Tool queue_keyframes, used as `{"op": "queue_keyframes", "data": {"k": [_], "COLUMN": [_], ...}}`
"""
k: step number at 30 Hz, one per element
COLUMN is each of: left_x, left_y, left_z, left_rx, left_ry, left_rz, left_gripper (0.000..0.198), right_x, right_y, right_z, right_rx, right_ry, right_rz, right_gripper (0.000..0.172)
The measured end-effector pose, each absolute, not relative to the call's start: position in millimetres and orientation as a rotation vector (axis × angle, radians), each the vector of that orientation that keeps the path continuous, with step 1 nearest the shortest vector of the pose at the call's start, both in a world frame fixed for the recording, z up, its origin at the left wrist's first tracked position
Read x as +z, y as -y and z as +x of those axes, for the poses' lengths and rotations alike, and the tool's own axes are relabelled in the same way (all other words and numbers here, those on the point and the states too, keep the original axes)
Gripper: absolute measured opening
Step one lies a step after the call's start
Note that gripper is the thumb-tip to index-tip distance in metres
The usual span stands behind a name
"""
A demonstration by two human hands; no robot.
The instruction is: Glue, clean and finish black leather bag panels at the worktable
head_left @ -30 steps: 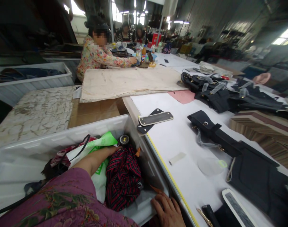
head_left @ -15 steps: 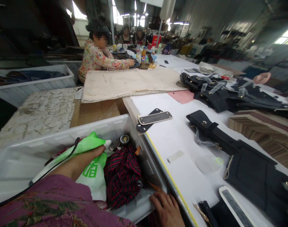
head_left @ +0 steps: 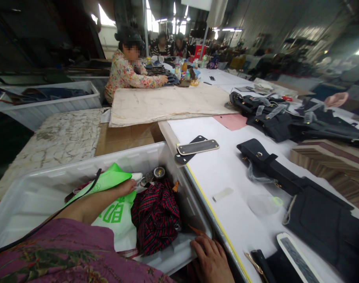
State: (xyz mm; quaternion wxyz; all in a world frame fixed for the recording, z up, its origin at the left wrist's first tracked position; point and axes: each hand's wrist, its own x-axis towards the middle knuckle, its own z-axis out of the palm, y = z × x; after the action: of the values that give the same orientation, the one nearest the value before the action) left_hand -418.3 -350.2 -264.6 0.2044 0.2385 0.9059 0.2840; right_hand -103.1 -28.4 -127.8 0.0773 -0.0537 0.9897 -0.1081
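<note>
The left hand (head_left: 124,189) reaches deep into the large white plastic bin (head_left: 132,151), with its bare forearm lying across the crumpled green-and-white plastic carrier bag (head_left: 116,214) in the middle of the bin. The fingertips disappear under the bag's raised green fold, so I cannot tell whether the grip has closed on the plastic or only presses against it. The right hand (head_left: 211,259) rests flat on the bin's near right corner with its fingers spread, its grip slack and holding nothing. The work looks barely begun: the bag sits wholly inside the bin, resting on the contents, with nothing lifted clear of the rim. Its long axis seems to run from the bin's near wall towards the far wall, the white printed end nearest the person. The green end is pushed up into a peak that points at the far wall. A red-and-black tartan cloth (head_left: 155,214) is heaped just right of the bag, touching it. Two small round metal-topped tins (head_left: 155,173) sit beyond the fingertips near the far wall. A thin black cord (head_left: 79,198) runs over the bag's left side. The white table (head_left: 226,169) lies right of the bin and carries black leather bag pieces (head_left: 285,177).
</note>
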Motion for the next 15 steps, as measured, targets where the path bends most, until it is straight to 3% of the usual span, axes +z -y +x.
{"op": "queue_keyframes", "data": {"k": [8,15], "left_x": [-203,-74], "left_y": [306,224], "left_z": [-427,-424], "left_rx": [1.036,1.316], "left_ry": [-2.501,-2.409], "left_rz": [0.903,1.043], "left_gripper": [0.022,0.037], "right_x": [-126,-111], "right_y": [30,26], "right_z": [-102,-96], "right_rx": [-0.356,-0.587], "right_ry": [-2.888,-2.864], "right_rz": [-0.116,0.036], "right_gripper": [0.045,0.048]}}
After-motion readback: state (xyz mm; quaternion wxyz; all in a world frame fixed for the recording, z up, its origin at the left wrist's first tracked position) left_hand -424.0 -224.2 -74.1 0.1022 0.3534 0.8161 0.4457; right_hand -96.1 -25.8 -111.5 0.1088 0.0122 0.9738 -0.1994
